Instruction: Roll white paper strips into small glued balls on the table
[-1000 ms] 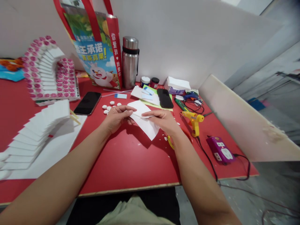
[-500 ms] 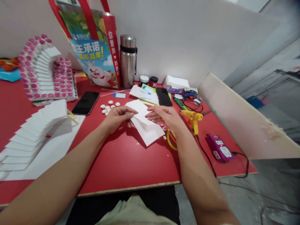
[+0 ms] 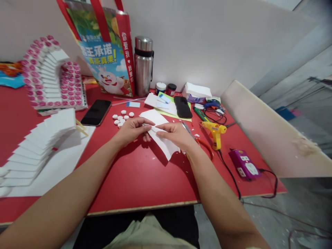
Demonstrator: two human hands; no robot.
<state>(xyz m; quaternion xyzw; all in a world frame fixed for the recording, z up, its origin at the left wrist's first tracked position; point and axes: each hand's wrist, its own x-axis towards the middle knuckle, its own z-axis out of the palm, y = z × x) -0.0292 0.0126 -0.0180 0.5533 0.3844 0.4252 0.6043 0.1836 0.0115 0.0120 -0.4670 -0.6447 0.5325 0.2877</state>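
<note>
My left hand [image 3: 131,130] and my right hand [image 3: 176,134] meet over a white sheet of paper [image 3: 158,134] lying on the red table [image 3: 135,173]. Both hands pinch the sheet along a crease between them, fingertips almost touching. Small white round discs [image 3: 121,117] lie just beyond my left hand. Scissors with yellow and red handles [image 3: 198,143] lie partly under my right wrist. A yellow glue gun [image 3: 215,131] stands to the right of my right hand.
A fanned row of white cards [image 3: 38,145] sits at left, pink-dotted card stacks [image 3: 52,81] behind. A black phone [image 3: 96,112], a printed bag [image 3: 109,52], a steel flask [image 3: 143,65], a black case [image 3: 182,107], cables and a purple power strip [image 3: 245,165] ring the work spot.
My right hand drew back toward my left hand and pinched the sheet again after lifting off it. The sheet's lower part flattened against the table.
</note>
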